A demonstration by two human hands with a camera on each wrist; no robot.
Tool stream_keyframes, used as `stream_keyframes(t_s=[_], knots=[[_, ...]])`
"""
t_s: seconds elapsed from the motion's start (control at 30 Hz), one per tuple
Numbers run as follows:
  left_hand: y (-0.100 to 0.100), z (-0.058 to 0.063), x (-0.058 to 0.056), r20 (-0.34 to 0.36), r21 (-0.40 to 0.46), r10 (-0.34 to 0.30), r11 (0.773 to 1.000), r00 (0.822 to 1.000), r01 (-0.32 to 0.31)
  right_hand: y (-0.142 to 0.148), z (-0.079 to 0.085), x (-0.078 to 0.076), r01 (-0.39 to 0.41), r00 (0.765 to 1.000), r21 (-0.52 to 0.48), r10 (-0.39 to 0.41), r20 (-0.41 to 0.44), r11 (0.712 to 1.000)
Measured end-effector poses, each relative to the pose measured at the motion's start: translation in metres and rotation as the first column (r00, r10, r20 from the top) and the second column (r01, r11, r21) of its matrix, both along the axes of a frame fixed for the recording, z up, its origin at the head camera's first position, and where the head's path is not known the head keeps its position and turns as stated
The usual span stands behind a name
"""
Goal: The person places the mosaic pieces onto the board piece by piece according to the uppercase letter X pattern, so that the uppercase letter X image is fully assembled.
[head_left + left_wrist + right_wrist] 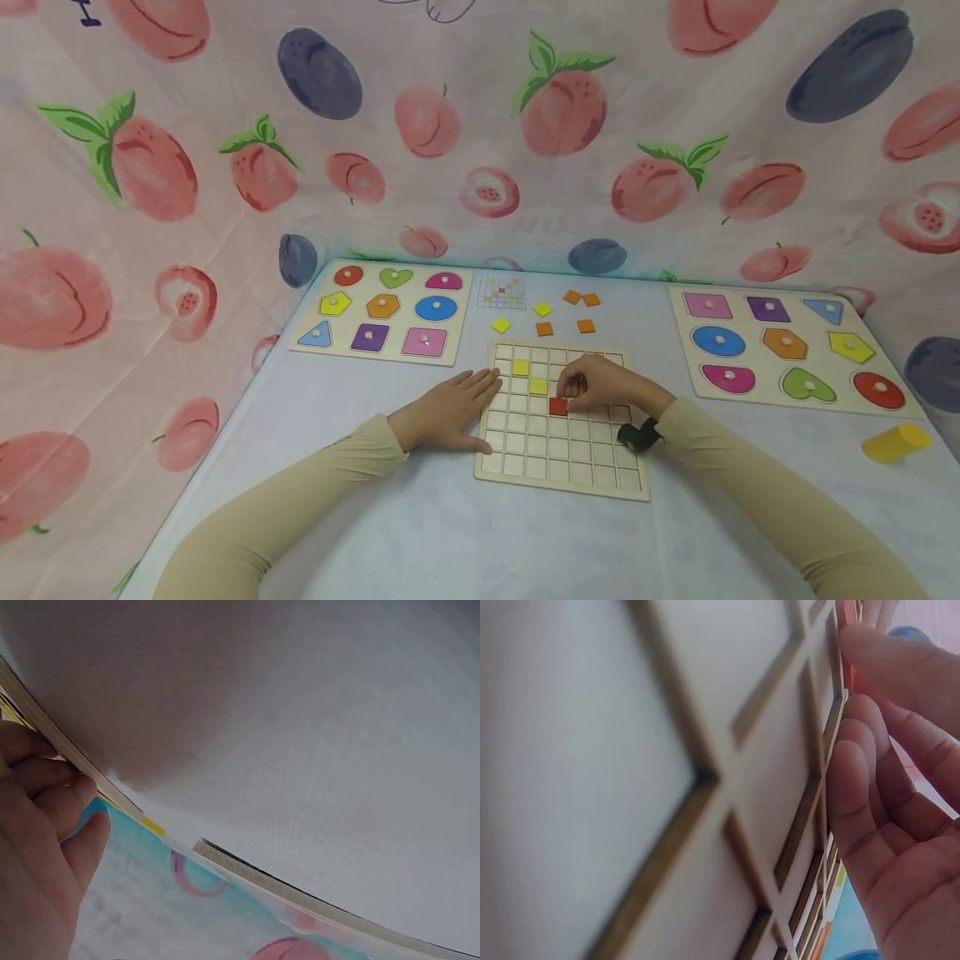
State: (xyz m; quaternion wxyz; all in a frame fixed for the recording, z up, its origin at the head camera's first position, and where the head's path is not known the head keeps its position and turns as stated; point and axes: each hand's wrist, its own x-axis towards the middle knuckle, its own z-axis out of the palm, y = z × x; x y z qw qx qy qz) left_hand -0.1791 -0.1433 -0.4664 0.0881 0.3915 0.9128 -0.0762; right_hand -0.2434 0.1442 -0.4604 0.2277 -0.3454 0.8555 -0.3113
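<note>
Sharing the bench (390,525) with one board (537,446): two puzzles (406,318), six loose tiles (544,329); left hand (450,412) spread, right hand (603,382) pinching a red tile (557,407).

2 long, creased beige sleeves (303,492) are worn.

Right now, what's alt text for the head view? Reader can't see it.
A right hand touches a red square on a wooden grid board, in a diagonal line with two yellow squares; the left hand rests at the board's left edge. Loose yellow and orange squares lie beyond the board, between two shape puzzles; a yellow cylinder is at far right.
</note>
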Motion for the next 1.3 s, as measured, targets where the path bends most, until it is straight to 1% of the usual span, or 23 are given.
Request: stream_keyframes(t_s=[0.17,0.33,0.4,0.53,0.6,0.7,0.8,0.93,1.1,1.3], knots=[[0.0,0.0,0.0,0.01,0.003,0.007,1.0,1.0,-0.007,0.002,0.0,-0.004,-0.001,1.0,0.0,0.001,0.027,1.0],[0.0,0.0,0.0,0.024,0.002,0.017,1.0,1.0,-0.017,0.01,0.003,-0.011,-0.039,0.998,-0.035,0.041,0.054,0.999],[0.0,0.0,0.0,0.025,0.004,0.016,1.0,1.0,-0.016,0.014,0.006,-0.014,-0.048,0.996,-0.06,0.052,0.076,0.997],[0.0,0.0,0.0,0.026,0.014,0.012,1.0,1.0,-0.013,0.022,0.012,-0.021,-0.026,0.988,-0.109,0.042,0.149,0.994],[0.0,0.0,0.0,0.026,0.016,0.01,1.0,1.0,-0.01,0.027,0.016,-0.025,-0.003,0.984,-0.126,0.026,0.178,0.992],[0.001,0.0,0.0,0.023,0.014,0.009,1.0,1.0,-0.009,0.036,0.022,-0.033,0.043,0.98,-0.147,-0.013,0.199,0.988],[0.001,0.0,0.0,0.027,0.009,0.012,1.0,1.0,-0.012,0.044,0.028,-0.042,0.096,0.978,-0.162,-0.063,0.198,0.982],[0.001,0.0,0.0,0.036,0.002,0.018,1.0,0.999,-0.018,0.054,0.033,-0.055,0.148,0.978,-0.16,-0.12,0.169,0.976],[0.0,0.0,0.0,0.036,0.001,0.02,1.0,0.999,-0.02,0.063,0.028,-0.072,0.2,0.972,-0.148,-0.177,0.154,0.969],[0.0,0.0,0.0,0.031,0.003,0.018,1.0,0.999,-0.018,0.066,0.018,-0.087,0.268,0.958,-0.155,-0.245,0.149,0.951]])
